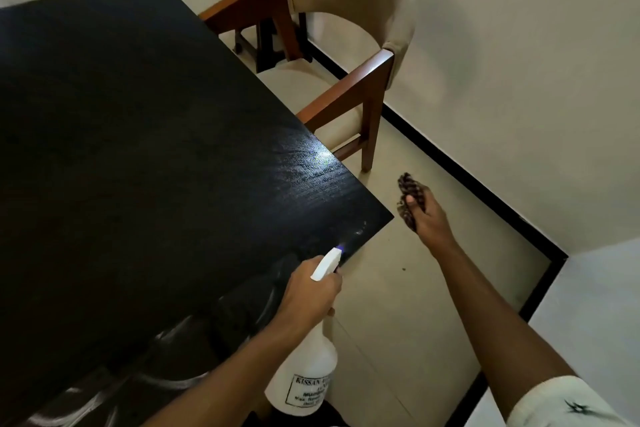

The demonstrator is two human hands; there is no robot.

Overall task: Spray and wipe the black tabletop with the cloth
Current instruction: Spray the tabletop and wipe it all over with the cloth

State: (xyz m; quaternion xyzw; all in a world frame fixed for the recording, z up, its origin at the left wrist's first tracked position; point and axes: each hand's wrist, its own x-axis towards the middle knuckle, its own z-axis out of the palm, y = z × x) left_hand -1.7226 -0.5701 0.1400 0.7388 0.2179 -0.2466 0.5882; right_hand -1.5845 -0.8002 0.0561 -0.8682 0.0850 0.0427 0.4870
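While left hand grips spray bottle at black tabletop corner, right hand clutches cloth.

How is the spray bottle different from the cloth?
The spray bottle is white with a printed label; the cloth is dark, checked and crumpled. The spray bottle is in the left hand, its nozzle pointing at the corner of the black tabletop; the cloth is in the right hand, out over the floor. Both are gripped, one per hand.
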